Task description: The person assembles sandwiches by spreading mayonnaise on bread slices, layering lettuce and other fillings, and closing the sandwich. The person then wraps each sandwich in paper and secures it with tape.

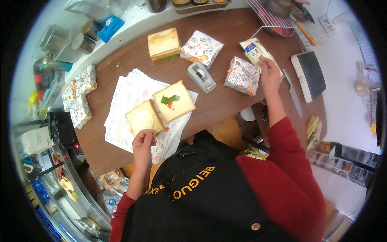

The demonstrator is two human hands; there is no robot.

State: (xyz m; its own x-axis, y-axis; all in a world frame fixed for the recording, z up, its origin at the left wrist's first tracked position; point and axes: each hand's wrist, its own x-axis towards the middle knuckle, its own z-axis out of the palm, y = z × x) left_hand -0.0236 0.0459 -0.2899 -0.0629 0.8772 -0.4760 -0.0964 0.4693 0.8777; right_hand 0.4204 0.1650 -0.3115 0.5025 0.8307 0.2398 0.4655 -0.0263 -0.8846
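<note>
My left hand (144,146) is at the near edge of a slice of toast bread (137,118) with a pale round topping, perhaps egg. Its thumb and fingers are drawn together; whether they grip the bread is unclear. Beside that slice, another bread slice (178,106) bears a green leaf and red bits. Both rest on a stack of printed wrapping paper (121,90). My right hand (270,71) reaches over a soft plastic packet (252,50) with a blue label, fingertips pinched against it. A paper-wrapped parcel (242,77) sits just left of that hand.
A grey tape dispenser (202,78) stands mid-table, with a stacked sandwich (164,44) and another wrapped parcel (202,48) behind. More wrapped parcels (80,103) lie left. A knife (292,90) and a kitchen scale (309,75) are at the right. A wire rack (272,15) overhangs the back.
</note>
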